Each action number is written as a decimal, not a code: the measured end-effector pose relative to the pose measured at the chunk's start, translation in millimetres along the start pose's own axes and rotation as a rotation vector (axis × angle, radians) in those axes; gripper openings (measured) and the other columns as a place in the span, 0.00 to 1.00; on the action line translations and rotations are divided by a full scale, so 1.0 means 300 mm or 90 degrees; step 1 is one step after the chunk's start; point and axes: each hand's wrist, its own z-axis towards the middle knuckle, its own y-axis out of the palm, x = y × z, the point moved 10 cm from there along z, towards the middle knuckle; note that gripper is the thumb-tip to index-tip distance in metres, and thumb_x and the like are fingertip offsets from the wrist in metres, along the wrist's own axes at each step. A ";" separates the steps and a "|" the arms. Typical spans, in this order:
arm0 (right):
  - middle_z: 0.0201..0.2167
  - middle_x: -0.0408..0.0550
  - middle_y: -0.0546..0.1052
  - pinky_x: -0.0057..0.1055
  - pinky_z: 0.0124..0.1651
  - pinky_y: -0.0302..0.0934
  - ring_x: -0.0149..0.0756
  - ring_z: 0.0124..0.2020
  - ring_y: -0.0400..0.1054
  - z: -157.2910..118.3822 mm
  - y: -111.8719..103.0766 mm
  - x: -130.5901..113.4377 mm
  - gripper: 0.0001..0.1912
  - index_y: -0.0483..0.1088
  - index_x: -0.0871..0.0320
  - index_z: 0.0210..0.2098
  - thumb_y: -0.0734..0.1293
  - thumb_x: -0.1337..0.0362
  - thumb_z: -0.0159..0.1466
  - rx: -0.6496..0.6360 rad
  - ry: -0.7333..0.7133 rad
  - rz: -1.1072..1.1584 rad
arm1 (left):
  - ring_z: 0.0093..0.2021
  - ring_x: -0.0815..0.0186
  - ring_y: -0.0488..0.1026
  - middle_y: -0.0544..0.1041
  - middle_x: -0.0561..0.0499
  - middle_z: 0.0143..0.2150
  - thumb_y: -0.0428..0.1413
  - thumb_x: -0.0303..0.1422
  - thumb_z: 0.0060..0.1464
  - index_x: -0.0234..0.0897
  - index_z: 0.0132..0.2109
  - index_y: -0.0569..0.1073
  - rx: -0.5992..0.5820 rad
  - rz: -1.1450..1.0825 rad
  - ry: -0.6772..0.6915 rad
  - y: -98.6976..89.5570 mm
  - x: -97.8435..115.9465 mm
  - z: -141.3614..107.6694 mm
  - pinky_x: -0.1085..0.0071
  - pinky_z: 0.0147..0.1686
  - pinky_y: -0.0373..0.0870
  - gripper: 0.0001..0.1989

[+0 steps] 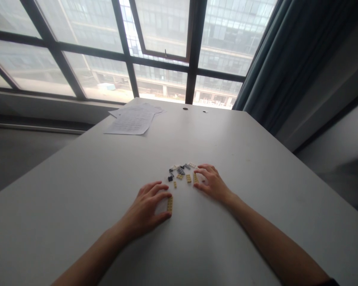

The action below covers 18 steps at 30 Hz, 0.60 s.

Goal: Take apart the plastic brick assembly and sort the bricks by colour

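Observation:
My left hand point(150, 204) grips a long tan brick point(170, 204) by its two ends, thumb at the near end and index finger at the far end. Further right and farther away, my right hand point(210, 182) has thumb and fingers at the ends of another tan brick point(196, 178). Between and beyond the hands lies a loose group of small bricks: a tan one point(188, 178), a small tan one point(175, 184), a black one point(170, 178), a grey one point(181, 171) and a white one point(192, 165). A small dark piece point(203, 181) is under my right palm.
The bricks lie on a white table point(214, 143). Printed paper sheets point(133, 121) rest at its far left. Two small dark spots are near the far edge, before a large window point(164, 71). A blue-grey curtain point(265, 67) hangs at the right.

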 end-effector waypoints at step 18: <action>0.46 0.54 0.75 0.43 0.52 0.62 0.45 0.49 0.67 -0.073 0.064 -0.157 0.25 0.73 0.57 0.45 0.66 0.44 0.57 -0.062 0.047 0.343 | 0.61 0.49 0.59 0.70 0.47 0.56 0.59 0.44 0.49 0.46 0.51 0.72 0.013 0.001 0.011 -0.006 0.008 0.000 0.50 0.59 0.56 0.21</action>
